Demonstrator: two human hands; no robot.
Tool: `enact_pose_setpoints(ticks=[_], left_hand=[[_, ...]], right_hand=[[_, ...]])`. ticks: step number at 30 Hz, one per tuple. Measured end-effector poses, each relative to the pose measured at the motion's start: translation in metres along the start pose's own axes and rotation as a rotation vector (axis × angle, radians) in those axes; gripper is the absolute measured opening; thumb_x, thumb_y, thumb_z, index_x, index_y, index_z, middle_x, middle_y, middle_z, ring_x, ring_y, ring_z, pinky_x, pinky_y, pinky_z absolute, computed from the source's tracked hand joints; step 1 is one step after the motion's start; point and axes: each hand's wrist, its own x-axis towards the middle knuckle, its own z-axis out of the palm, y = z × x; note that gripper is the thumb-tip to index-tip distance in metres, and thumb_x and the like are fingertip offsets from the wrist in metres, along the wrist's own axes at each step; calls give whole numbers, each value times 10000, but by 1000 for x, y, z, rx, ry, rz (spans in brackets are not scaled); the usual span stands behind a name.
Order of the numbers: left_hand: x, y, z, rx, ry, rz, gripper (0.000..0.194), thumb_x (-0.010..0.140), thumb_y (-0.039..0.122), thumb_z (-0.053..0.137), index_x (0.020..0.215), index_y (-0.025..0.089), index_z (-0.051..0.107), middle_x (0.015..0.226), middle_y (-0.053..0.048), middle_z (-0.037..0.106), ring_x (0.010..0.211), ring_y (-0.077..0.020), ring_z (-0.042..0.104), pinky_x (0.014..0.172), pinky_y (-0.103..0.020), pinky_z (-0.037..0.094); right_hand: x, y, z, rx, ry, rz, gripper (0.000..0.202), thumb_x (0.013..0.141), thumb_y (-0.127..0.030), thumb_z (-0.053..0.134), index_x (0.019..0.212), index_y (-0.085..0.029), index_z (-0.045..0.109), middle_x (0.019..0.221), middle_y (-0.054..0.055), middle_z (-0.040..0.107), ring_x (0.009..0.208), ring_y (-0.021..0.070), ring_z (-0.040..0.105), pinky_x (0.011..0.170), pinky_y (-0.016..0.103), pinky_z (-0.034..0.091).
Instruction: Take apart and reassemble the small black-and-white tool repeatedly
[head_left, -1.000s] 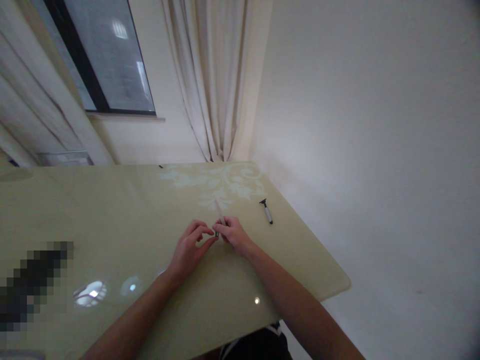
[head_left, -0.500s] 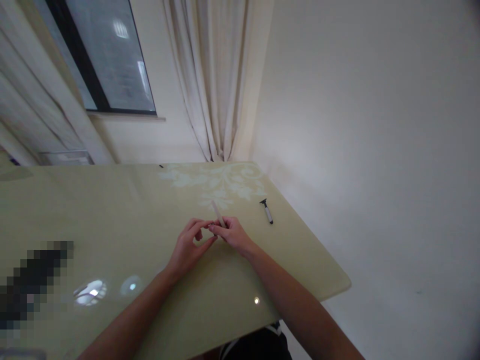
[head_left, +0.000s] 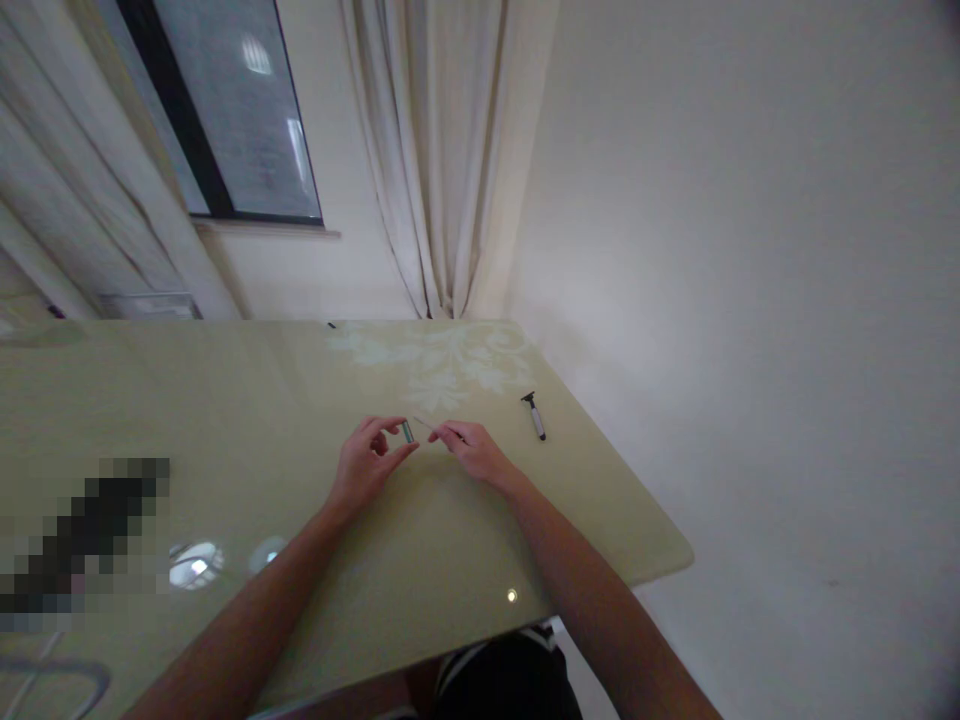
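Observation:
My left hand (head_left: 367, 458) pinches a small, narrow piece with a greenish face (head_left: 408, 431) between thumb and fingertips, over the pale green table (head_left: 420, 570). Just to its right, my right hand (head_left: 471, 446) is closed on a thin, light-coloured stick (head_left: 424, 424), whose tip points up and left toward the small piece. A gap shows between the two hands. To the right of my right hand lies a razor (head_left: 535, 417) with a grey handle and a dark head, untouched on the table.
A tiny dark object (head_left: 331, 325) lies at the table's far edge. A pixelated dark shape (head_left: 97, 530) and a cable (head_left: 90, 668) are at the left. Beyond stand curtains (head_left: 442, 150) and a window; a white wall (head_left: 712, 300) borders the right side.
My hands have moved apart, uncovering the small piece in my left hand. The stick in my right hand has tilted lower, toward the left. The view has shifted slightly.

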Motion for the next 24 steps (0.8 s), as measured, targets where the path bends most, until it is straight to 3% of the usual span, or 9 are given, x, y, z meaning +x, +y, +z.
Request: enact_pose_setpoints(ticks=[4,12,24], left_hand=[[-1,1,2,-36,5,43,372,819,450,776,1087,204,697,906,-9,642,630,-115,509,595,-256,472],[-2,-4,3,-42,-1,73,381,836,436,769,1143,222,696,918,-5,634,628,-109,515,595,-252,481],[-1,-3,3,-43,3,85,363,849,448,741,1136,227,711,887,0,631,614,-110,517,591,-255,483]], right_hand=[[-1,-3,5,2,-33,-30,367,1035,-357,489,1009,-150,792,686,-20,536,655,118,466,650,237,324],[-1,-1,7,41,-29,25,377,1020,-380,518,1048,-145,812,670,-15,538,635,114,431,628,239,309],[1,2,11,5,-29,-6,389,1010,-399,523,1003,-149,821,625,-23,499,604,112,394,600,244,274]])
